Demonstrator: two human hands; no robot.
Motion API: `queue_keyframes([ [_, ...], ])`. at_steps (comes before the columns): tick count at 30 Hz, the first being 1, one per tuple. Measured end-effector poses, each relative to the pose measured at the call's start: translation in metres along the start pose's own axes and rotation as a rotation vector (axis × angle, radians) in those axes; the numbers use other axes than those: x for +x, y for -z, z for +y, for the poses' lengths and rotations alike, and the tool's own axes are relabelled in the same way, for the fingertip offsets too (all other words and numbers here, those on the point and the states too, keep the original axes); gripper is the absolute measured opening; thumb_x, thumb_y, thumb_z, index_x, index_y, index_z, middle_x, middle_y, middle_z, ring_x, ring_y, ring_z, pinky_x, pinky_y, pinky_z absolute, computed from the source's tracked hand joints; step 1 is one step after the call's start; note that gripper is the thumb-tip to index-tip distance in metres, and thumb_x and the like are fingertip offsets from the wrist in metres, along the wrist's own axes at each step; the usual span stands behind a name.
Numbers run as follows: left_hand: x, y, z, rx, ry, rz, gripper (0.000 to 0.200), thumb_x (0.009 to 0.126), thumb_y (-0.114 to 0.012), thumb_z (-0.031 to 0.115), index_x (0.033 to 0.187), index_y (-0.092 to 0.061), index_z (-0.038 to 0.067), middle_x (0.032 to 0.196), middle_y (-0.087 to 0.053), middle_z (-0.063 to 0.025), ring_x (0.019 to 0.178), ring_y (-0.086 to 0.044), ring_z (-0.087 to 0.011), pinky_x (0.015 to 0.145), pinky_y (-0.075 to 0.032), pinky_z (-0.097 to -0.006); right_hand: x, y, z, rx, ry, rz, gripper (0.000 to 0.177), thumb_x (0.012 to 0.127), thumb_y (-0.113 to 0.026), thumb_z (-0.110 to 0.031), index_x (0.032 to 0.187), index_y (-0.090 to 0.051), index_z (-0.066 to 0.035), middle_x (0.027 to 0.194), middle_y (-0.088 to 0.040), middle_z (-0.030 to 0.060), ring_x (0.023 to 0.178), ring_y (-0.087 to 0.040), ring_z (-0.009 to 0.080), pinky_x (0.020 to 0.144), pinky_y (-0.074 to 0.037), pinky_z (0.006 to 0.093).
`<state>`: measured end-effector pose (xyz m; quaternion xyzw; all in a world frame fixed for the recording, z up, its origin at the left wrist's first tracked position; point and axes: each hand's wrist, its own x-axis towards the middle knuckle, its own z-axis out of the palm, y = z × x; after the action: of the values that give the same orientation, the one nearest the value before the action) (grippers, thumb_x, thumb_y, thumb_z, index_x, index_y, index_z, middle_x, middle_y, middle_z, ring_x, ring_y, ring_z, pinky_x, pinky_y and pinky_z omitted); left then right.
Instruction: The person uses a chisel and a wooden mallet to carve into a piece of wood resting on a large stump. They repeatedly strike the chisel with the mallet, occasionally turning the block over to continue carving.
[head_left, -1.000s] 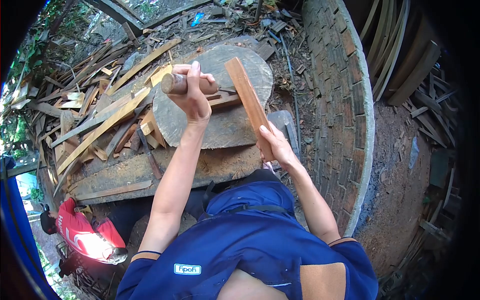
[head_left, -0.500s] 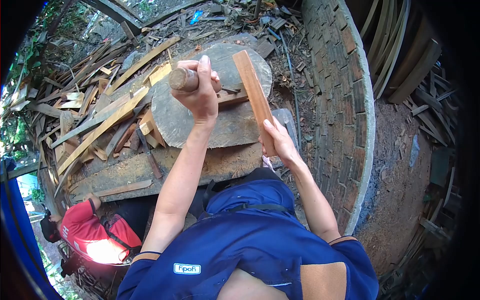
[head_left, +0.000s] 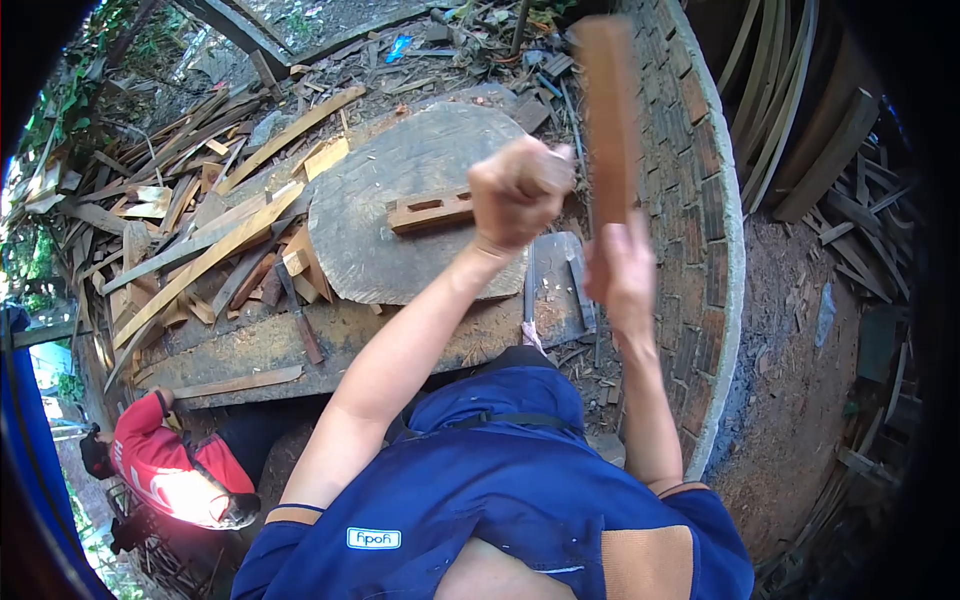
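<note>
My left hand (head_left: pixel 515 195) is closed round a round wooden handle (head_left: pixel 545 172), blurred by motion, above the right part of a big round wood block (head_left: pixel 370 165). What the handle joins is hidden by my fist. On the block lies a short wooden piece (head_left: pixel 430 212) with rectangular slots cut in it, its right end behind my left hand. My right hand (head_left: pixel 622 270) grips the lower end of a flat reddish-brown board (head_left: pixel 608 120), held upright beside the brick wall and smeared by motion.
A pile of wood strips (head_left: pixel 220 240) covers the left side. The curved brick wall (head_left: pixel 700 250) runs down the right. A person in a red shirt (head_left: pixel 165 460) is at the lower left. A metal bar (head_left: pixel 530 285) lies near the bench's right end.
Both hands have moved right, the left with the handle and the right with the board, which now stands more upright. More of the slotted piece shows. The person in red has shifted slightly.
</note>
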<state>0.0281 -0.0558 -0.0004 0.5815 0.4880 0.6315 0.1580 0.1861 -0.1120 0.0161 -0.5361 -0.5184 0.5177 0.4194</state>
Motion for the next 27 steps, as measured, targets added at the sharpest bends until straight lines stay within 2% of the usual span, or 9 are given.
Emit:
queue_keyframes([
  [5,-0.015,-0.024,0.002,0.098,-0.149,-0.075,0.017,0.075,-0.076,0.015,0.071,-0.060,0.010,0.065,-0.060,-0.0077,0.058,-0.063,-0.0264,0.052,-0.047,-0.0346,-0.037,0.035,-0.006,0.204,0.478,0.182,0.042,0.099,-0.047,-0.027,0.133,-0.043,-0.003,0.088,-0.061,0.0125,0.068,-0.058,0.0136,0.060,-0.049,0.0278],
  [8,-0.015,-0.022,0.001,0.158,-0.173,-0.078,0.017,0.078,-0.074,0.016,0.071,-0.059,0.010,0.063,-0.059,-0.0074,0.057,-0.062,-0.0268,0.051,-0.045,-0.0363,-0.064,0.038,0.019,-0.377,0.190,0.035,0.049,0.098,-0.047,-0.026,0.140,-0.039,-0.002,0.086,-0.054,0.0073,0.058,-0.050,0.0090,0.048,-0.042,0.0250],
  [12,-0.016,-0.020,0.002,0.131,-0.157,-0.101,0.017,0.079,-0.073,0.015,0.070,-0.058,0.011,0.063,-0.058,-0.0074,0.058,-0.061,-0.0278,0.053,-0.045,-0.0377,-0.075,0.041,0.004,-0.049,0.286,0.236,0.036,0.098,-0.048,-0.031,0.120,-0.045,-0.003,0.083,-0.055,0.0074,0.063,-0.052,0.0111,0.056,-0.043,0.0242],
  [14,-0.018,-0.020,0.002,0.131,-0.157,-0.110,0.017,0.076,-0.075,0.014,0.070,-0.059,0.011,0.064,-0.059,-0.0078,0.060,-0.062,-0.0282,0.053,-0.046,-0.0374,-0.073,0.030,0.007,0.014,0.411,0.255,0.040,0.099,-0.048,-0.032,0.124,-0.044,-0.001,0.082,-0.055,0.0075,0.063,-0.052,0.0109,0.058,-0.043,0.0242],
  [16,-0.018,-0.018,0.004,0.113,-0.162,-0.130,0.018,0.073,-0.077,0.013,0.071,-0.059,0.011,0.066,-0.060,-0.0080,0.062,-0.063,-0.0285,0.054,-0.046,-0.0369,-0.066,0.037,0.012,-0.435,0.193,-0.004,0.050,0.097,-0.050,-0.022,0.139,-0.034,0.001,0.091,-0.059,0.0110,0.069,-0.054,0.0124,0.062,-0.046,0.0260],
  [18,-0.013,-0.018,0.002,0.117,-0.176,-0.111,0.018,0.072,-0.078,0.012,0.072,-0.060,0.011,0.067,-0.060,-0.0079,0.062,-0.063,-0.0286,0.054,-0.046,-0.0366,-0.065,0.039,0.018,-0.410,0.205,-0.004,0.049,0.097,-0.049,-0.023,0.139,-0.036,-0.001,0.087,-0.057,0.0104,0.070,-0.055,0.0123,0.061,-0.046,0.0260],
  [22,-0.019,-0.011,0.000,0.090,-0.169,-0.127,0.018,0.071,-0.079,0.011,0.073,-0.060,0.011,0.068,-0.061,-0.0080,0.061,-0.062,-0.0293,0.055,-0.047,-0.0363,-0.067,0.021,0.006,0.131,0.383,0.195,0.050,0.098,-0.049,-0.024,0.143,-0.039,-0.004,0.083,-0.057,0.0060,0.061,-0.051,0.0098,0.054,-0.043,0.0245],
  [24,-0.013,-0.011,0.000,0.106,-0.198,-0.128,0.019,0.073,-0.079,0.012,0.073,-0.060,0.009,0.066,-0.061,-0.0088,0.058,-0.062,-0.0279,0.053,-0.047,-0.0349,-0.061,0.021,-0.002,-0.172,0.043,0.003,0.050,0.099,-0.048,-0.027,0.142,-0.039,-0.003,0.083,-0.056,0.0035,0.057,-0.049,0.0091,0.051,-0.042,0.0241],
  [27,-0.002,0.004,-0.003,0.048,-0.145,-0.006,0.023,0.082,-0.077,0.012,0.073,-0.057,0.008,0.057,-0.060,-0.0061,0.047,-0.058,-0.0116,0.044,-0.043,-0.0279,-0.055,0.012,0.019,-0.073,-0.007,0.053,0.046,0.100,-0.048,-0.028,0.137,-0.043,-0.002,0.082,-0.055,0.0023,0.056,-0.049,0.0082,0.049,-0.042,0.0241],
])
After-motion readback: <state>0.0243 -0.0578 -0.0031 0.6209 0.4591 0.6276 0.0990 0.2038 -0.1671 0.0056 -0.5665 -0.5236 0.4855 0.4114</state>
